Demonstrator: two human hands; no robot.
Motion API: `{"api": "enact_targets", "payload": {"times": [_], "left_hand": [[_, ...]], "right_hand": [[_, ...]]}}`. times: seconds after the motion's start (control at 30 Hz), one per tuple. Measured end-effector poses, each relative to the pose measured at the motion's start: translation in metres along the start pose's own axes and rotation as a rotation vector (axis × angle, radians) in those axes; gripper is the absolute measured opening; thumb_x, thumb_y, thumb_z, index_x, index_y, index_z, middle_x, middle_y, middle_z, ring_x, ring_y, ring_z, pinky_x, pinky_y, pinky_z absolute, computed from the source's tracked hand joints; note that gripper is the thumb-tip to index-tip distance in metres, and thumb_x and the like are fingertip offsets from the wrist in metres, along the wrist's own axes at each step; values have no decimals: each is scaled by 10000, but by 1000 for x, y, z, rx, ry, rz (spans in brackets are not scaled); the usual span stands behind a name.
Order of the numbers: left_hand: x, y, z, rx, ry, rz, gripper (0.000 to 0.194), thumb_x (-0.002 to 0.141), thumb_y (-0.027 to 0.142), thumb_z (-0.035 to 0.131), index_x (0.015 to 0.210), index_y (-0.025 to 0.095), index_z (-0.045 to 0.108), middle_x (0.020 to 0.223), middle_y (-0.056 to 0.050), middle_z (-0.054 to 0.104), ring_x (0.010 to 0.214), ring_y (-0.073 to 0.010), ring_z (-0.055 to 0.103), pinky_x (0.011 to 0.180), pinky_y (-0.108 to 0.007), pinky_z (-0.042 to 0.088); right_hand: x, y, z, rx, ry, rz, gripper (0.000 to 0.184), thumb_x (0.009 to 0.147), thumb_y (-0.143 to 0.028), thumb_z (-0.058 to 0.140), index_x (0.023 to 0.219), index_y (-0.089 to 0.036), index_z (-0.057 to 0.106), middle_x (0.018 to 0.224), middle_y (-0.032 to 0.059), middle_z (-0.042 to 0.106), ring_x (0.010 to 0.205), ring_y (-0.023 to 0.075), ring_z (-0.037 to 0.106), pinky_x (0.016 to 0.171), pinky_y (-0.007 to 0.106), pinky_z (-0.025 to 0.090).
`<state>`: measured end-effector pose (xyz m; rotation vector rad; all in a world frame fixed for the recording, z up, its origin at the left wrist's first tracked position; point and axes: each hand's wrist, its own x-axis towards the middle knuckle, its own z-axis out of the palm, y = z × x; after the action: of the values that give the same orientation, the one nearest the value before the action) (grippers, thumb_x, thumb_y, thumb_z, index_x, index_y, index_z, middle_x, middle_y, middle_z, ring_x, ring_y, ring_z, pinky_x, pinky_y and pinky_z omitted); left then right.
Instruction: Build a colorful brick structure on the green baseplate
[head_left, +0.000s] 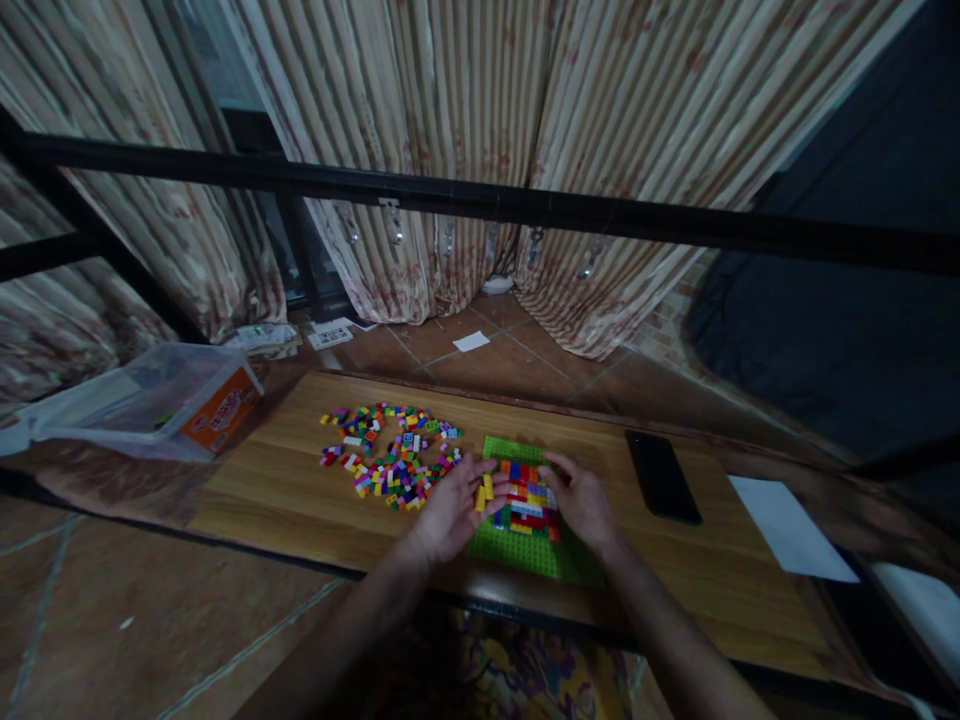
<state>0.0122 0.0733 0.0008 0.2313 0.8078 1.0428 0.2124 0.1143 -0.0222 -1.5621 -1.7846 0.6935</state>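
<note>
Clock read from the centre of the green baseplate point(514, 550), 12 pointing away from us: our left hand point(448, 512) was at 9, palm up, fingers loosely spread, with yellow bricks point(486, 490) lying on the fingers, just over the plate's left side. Grip there was wide, bricks carried rather than pinched. Our right hand point(583, 503) was at 3, thumb and fingers bent in at the right edge of the multicolour brick build point(525, 497); gap looked narrow, but we couldn't tell if it had a brick. Build sat on the middle of the plate, bare green studs showing at 12 and 6. Plate was on the wooden tabletop point(285, 480). Loose brick pile point(405, 465) was spread between 9 and 10, near our left hand. Black phone point(664, 478) lay flat at about 3, apart from our right hand, white paper point(791, 525) farther out at 3. Clear plastic bin point(161, 400) with an orange label was well out between 9 and 10. White card point(471, 342) was on the tiled floor point(517, 355) at 11
</note>
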Motion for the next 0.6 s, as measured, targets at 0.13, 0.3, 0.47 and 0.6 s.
{"api": "enact_targets", "payload": {"times": [0.13,0.3,0.47,0.6], "left_hand": [[-8,-3,2,-58,-44,-19,462,906,500,416,1075,104,583,973,-139,662,855,-200,645,779,-316,495],[-15,-16,5,-36,-135,-71,434,893,504,456,1035,127,617,922,-99,658,755,-150,618,638,-231,459],[-24,-41,2,-42,-122,-160,383,901,459,472,1021,133,633,978,-88,656,820,-138,608,695,-215,454],[-30,-59,3,-37,-146,-228,378,911,444,452,1041,132,622,1056,-110,641,992,-188,598,822,-263,457]], "right_hand": [[-28,-36,0,78,-24,-158,284,898,-344,467,1068,-217,656,1003,76,633,903,190,599,802,333,485],[-57,-60,8,37,-199,-242,330,816,-191,587,1128,-291,631,1059,40,612,1011,205,559,888,367,464],[-81,-41,6,31,-250,-203,340,807,-138,572,1107,-281,641,1085,48,613,1053,225,539,917,380,447],[-100,-30,-3,54,-297,-118,357,810,-165,571,1141,-290,620,1051,52,618,1021,233,553,873,366,464]]}}
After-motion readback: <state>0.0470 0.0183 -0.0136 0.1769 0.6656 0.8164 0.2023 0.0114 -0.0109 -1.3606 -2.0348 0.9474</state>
